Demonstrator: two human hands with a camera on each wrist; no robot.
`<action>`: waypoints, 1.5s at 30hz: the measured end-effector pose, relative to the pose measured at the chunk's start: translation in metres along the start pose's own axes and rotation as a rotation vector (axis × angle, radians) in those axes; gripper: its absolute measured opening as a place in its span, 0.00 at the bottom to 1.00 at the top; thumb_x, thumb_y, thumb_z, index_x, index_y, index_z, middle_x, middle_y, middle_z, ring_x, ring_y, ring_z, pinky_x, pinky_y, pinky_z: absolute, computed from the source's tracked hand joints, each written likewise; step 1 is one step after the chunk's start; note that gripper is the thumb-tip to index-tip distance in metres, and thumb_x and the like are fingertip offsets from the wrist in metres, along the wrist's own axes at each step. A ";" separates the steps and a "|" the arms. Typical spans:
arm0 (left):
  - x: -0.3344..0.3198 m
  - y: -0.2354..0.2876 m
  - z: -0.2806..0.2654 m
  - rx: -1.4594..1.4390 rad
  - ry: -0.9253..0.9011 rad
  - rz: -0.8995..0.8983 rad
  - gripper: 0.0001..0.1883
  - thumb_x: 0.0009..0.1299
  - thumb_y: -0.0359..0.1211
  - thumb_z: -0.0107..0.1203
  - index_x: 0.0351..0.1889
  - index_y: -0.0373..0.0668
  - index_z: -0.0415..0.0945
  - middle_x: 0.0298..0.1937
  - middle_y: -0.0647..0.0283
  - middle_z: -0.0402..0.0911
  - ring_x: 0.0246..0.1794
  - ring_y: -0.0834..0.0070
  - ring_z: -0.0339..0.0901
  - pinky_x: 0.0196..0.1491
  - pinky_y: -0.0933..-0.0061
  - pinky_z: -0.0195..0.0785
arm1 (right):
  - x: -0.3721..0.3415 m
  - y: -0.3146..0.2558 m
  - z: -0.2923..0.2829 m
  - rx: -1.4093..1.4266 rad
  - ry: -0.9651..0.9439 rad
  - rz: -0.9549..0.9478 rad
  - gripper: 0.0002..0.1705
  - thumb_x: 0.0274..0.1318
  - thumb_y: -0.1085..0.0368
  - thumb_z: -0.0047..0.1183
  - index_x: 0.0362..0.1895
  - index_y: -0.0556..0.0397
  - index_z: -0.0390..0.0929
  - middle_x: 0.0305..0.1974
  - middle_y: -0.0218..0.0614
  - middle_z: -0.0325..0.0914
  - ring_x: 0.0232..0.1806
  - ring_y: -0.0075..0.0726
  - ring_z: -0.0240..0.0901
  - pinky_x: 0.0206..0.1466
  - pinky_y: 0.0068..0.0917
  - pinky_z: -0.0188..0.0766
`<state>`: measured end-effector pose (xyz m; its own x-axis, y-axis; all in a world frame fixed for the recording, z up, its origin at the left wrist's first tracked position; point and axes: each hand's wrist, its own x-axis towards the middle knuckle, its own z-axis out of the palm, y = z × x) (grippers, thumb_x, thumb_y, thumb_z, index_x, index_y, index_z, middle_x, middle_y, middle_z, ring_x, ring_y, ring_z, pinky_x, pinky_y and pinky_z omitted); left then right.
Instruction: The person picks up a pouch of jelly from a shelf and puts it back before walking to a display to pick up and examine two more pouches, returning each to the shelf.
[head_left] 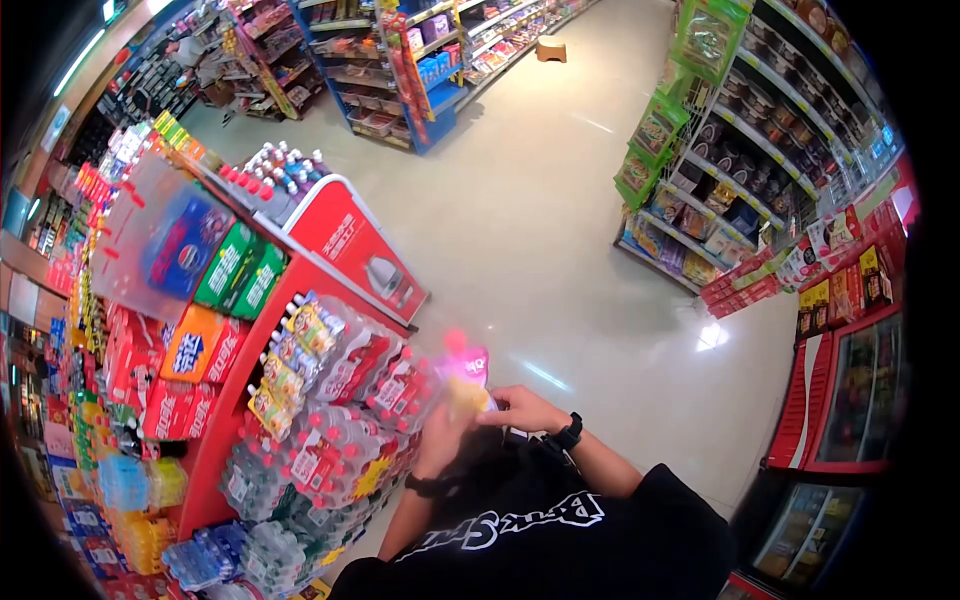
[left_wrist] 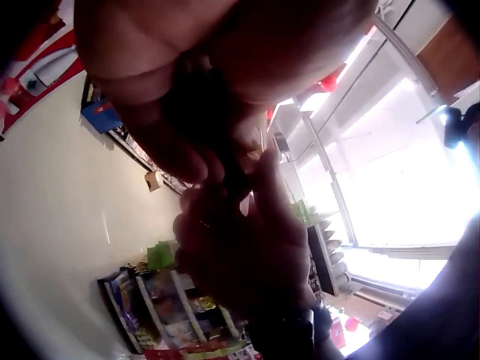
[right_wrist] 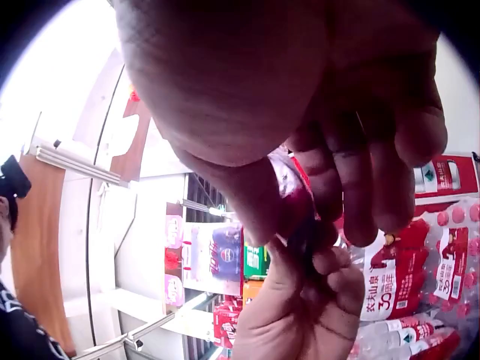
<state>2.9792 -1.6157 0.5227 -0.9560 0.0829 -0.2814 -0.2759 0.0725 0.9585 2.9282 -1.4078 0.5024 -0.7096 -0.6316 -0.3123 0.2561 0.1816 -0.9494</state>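
In the head view, a small, blurred pink and yellow packet [head_left: 472, 368] with a round pink top is held in front of the chest. My left hand [head_left: 440, 438] grips it from the left. The right hand [head_left: 530, 410] pinches its right edge with thumb and fingers. The right wrist view shows a shiny pink part of the packet [right_wrist: 289, 184] between the two hands. Seen from the left wrist, the fingers of both hands meet closely and the packet is mostly hidden in shadow.
Shrink-wrapped bottle packs [head_left: 345, 455] and spouted pouches [head_left: 290, 365] are stacked close on the left, beside a red display stand [head_left: 350, 240]. Snack shelves [head_left: 740, 150] and glass-fronted fridges [head_left: 860, 390] line the right. A small stool [head_left: 551, 48] stands far down the aisle floor [head_left: 520, 200].
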 end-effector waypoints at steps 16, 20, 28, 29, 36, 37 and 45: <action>0.346 0.086 0.036 -0.082 -0.506 -0.069 0.14 0.79 0.37 0.52 0.49 0.34 0.76 0.36 0.60 0.85 0.34 0.76 0.82 0.42 0.73 0.77 | 0.156 -0.095 -0.278 -0.312 0.097 0.042 0.16 0.67 0.54 0.58 0.43 0.55 0.82 0.25 0.31 0.82 0.26 0.22 0.77 0.33 0.25 0.75; 0.422 0.142 0.035 -0.034 -0.500 -0.121 0.13 0.77 0.36 0.56 0.48 0.34 0.77 0.35 0.61 0.85 0.33 0.77 0.82 0.39 0.74 0.76 | 0.197 -0.127 -0.325 -0.320 0.210 0.018 0.16 0.65 0.55 0.57 0.45 0.55 0.81 0.24 0.40 0.81 0.24 0.34 0.77 0.31 0.32 0.73; 0.593 0.206 0.064 0.262 -0.494 -0.044 0.15 0.74 0.37 0.59 0.49 0.33 0.77 0.36 0.60 0.86 0.32 0.77 0.83 0.38 0.72 0.77 | 0.291 -0.129 -0.455 -0.386 0.367 -0.223 0.16 0.65 0.57 0.55 0.52 0.50 0.79 0.29 0.54 0.78 0.28 0.61 0.75 0.36 0.42 0.73; 0.616 0.216 0.071 0.302 -0.496 -0.022 0.15 0.74 0.38 0.60 0.47 0.33 0.77 0.36 0.60 0.86 0.32 0.77 0.83 0.38 0.72 0.77 | 0.303 -0.132 -0.481 -0.408 0.338 -0.161 0.16 0.65 0.56 0.56 0.51 0.50 0.80 0.31 0.52 0.79 0.31 0.59 0.76 0.38 0.41 0.74; 0.787 0.283 0.111 0.671 -0.488 0.228 0.17 0.72 0.43 0.60 0.36 0.35 0.77 0.28 0.53 0.83 0.28 0.65 0.83 0.34 0.65 0.73 | 0.383 -0.182 -0.652 -0.494 0.258 -0.221 0.21 0.59 0.50 0.64 0.48 0.50 0.82 0.42 0.43 0.83 0.44 0.50 0.79 0.50 0.41 0.74; 0.812 0.292 0.115 0.704 -0.493 0.279 0.17 0.72 0.43 0.60 0.36 0.35 0.77 0.27 0.53 0.82 0.28 0.64 0.82 0.34 0.65 0.72 | 0.390 -0.202 -0.678 -0.480 0.263 -0.286 0.22 0.57 0.49 0.66 0.48 0.51 0.82 0.42 0.42 0.83 0.44 0.48 0.80 0.49 0.40 0.74; 0.954 0.360 0.156 0.507 -0.499 0.118 0.18 0.71 0.42 0.59 0.48 0.37 0.81 0.33 0.50 0.84 0.33 0.63 0.82 0.40 0.63 0.72 | 0.470 -0.257 -0.826 -0.033 0.224 -0.222 0.16 0.57 0.60 0.69 0.43 0.58 0.84 0.36 0.36 0.86 0.38 0.26 0.81 0.43 0.27 0.77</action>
<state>1.9837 -1.3550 0.5925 -0.7835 0.5543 -0.2809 0.0228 0.4774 0.8784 1.9868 -1.1285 0.5724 -0.8737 -0.4774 -0.0931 0.0597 0.0848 -0.9946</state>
